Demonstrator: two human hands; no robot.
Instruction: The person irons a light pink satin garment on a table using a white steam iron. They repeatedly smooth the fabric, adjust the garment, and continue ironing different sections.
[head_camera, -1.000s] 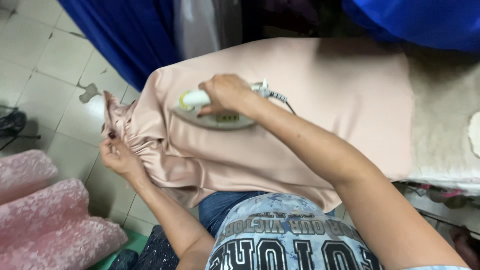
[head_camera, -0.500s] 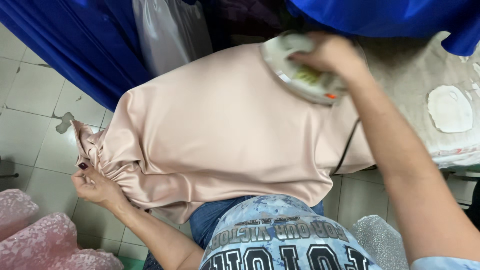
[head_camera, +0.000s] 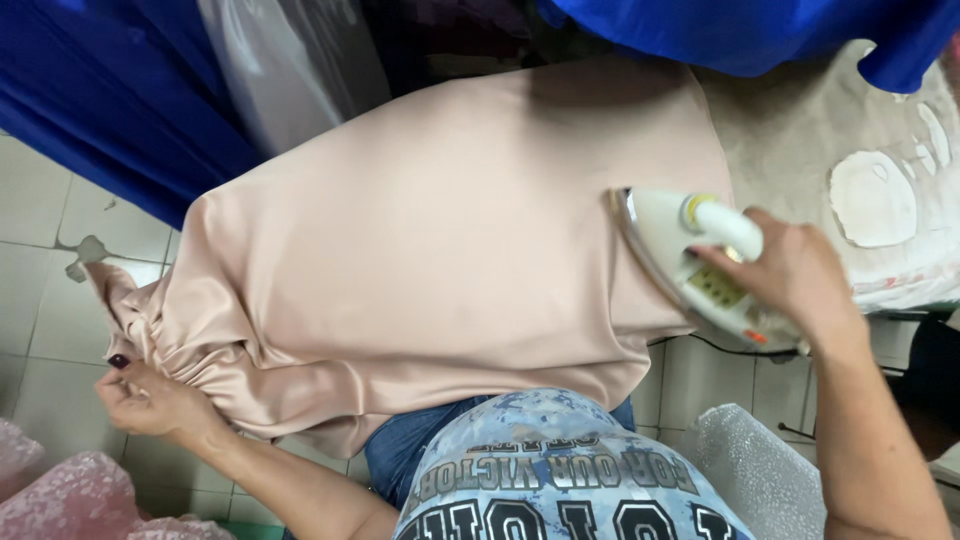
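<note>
- Cream plastic clothes iron: soleplate faces away, not seen; rear end hidden behind the right hand; handle mostly wrapped by fingers.
- Small orange control on the iron: too small to tell its kind.
- Left hand: fingertips buried in the gathered end of the pale pink satin fabric, so the grip is unclear.
- Padded grey ironing board: mostly hidden under the fabric; far side covered by blue cloth, right end cut by the edge.
- Pink lace fabric: cut off at the bottom-left corner.
- Clear bubble-wrap bundle: partly behind the right forearm.
- Dark iron cord: only a short stretch shows.
</note>
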